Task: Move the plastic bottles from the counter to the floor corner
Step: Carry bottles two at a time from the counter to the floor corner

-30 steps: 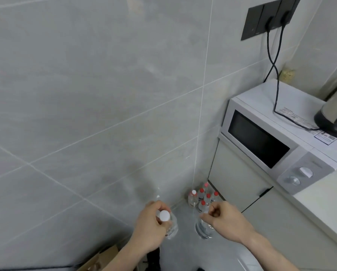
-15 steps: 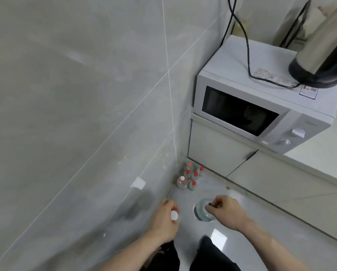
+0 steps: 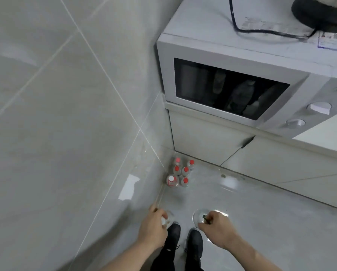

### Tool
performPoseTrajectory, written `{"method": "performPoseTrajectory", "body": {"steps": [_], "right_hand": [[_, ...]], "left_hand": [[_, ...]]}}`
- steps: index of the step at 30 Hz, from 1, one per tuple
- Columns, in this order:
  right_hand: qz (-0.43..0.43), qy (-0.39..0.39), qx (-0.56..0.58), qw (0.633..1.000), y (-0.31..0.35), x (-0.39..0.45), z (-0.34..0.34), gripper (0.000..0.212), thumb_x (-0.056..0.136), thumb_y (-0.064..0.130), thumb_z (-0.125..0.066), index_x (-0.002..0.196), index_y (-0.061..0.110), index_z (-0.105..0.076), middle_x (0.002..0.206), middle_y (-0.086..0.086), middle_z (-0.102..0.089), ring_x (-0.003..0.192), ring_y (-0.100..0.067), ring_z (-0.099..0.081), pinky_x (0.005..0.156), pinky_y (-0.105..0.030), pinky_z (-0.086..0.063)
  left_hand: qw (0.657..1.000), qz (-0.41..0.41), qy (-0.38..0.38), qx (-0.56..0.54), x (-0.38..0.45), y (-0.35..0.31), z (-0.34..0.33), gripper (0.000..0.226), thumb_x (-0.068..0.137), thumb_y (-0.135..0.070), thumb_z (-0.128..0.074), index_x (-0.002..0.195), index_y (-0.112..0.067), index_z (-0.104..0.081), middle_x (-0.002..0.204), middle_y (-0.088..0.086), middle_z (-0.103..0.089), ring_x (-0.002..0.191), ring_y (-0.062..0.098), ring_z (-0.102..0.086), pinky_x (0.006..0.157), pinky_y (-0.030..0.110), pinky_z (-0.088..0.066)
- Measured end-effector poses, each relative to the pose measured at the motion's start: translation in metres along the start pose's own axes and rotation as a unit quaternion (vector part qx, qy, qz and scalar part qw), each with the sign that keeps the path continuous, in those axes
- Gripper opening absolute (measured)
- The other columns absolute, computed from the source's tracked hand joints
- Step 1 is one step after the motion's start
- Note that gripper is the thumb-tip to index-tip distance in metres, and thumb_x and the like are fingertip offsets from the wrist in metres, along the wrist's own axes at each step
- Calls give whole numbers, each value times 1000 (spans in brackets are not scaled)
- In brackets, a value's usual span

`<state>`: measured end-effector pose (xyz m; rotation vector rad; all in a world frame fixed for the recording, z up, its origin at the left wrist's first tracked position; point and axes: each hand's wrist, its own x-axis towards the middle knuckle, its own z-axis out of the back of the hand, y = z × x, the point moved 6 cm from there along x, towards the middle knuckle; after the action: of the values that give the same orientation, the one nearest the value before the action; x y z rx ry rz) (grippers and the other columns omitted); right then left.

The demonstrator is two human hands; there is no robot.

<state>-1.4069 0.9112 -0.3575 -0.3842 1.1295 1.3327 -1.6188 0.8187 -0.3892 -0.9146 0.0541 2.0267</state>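
Grey floor (image 3: 261, 222): each hand (image 3: 154, 226) (image 3: 216, 224) clamps a bottle (image 3: 168, 219) (image 3: 198, 217), largely hidden

The left hand (image 3: 154, 227) hides most of its bottle (image 3: 168, 220); the kettle (image 3: 320, 10) is cut off above.

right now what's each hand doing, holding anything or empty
Left hand: fingers curled round the top of a clear plastic bottle with a white cap.
Right hand: gripping the top of a second clear plastic bottle.
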Motion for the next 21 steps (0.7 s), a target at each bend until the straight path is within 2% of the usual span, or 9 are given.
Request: {"method": "performPoseTrajectory", "body": {"steps": [6,12,14,17,21], "right_hand": [[-61,4,36,998,-38,109,-48,21,81,27,-64,70,19,-48,67,4,-55,58,-17,-48,52,-25,-38],[-75,14,69,995,-57,211,-100,17,84,23,-63,77,15,-49,73,0,-59,62,-18,-50,58,-29,-41],[-79,19,97,992,-62,236,-116,17,84,19,-62,76,16,-47,73,1,-56,61,-17,-48,56,-27,-41],[-86,19,126,988,-67,270,-136,19,84,17,-61,73,17,-45,72,2,-52,59,-15,-45,53,-24,-38],[-91,23,149,984,-70,307,-155,17,84,17,-60,74,17,-46,74,2,-53,58,-15,-45,49,-22,-35]], "left_hand": [[999,24,31,-13,108,24,-75,24,89,-11,-64,102,-31,-62,128,-8,-42,97,23,-67,87,34,-54],[999,26,23,-23,205,59,-146,32,88,-7,-61,92,-38,-53,126,-6,-42,101,25,-64,81,27,-47],[999,35,23,-28,231,73,-166,32,87,-6,-59,89,-37,-52,123,-6,-43,100,26,-64,84,29,-48],[999,41,30,-14,263,90,-196,28,83,-4,-58,94,-30,-61,118,-5,-43,100,28,-64,88,33,-50],[999,30,43,0,297,98,-227,32,83,-2,-58,88,-33,-53,114,-5,-41,99,29,-63,80,26,-43]]}}
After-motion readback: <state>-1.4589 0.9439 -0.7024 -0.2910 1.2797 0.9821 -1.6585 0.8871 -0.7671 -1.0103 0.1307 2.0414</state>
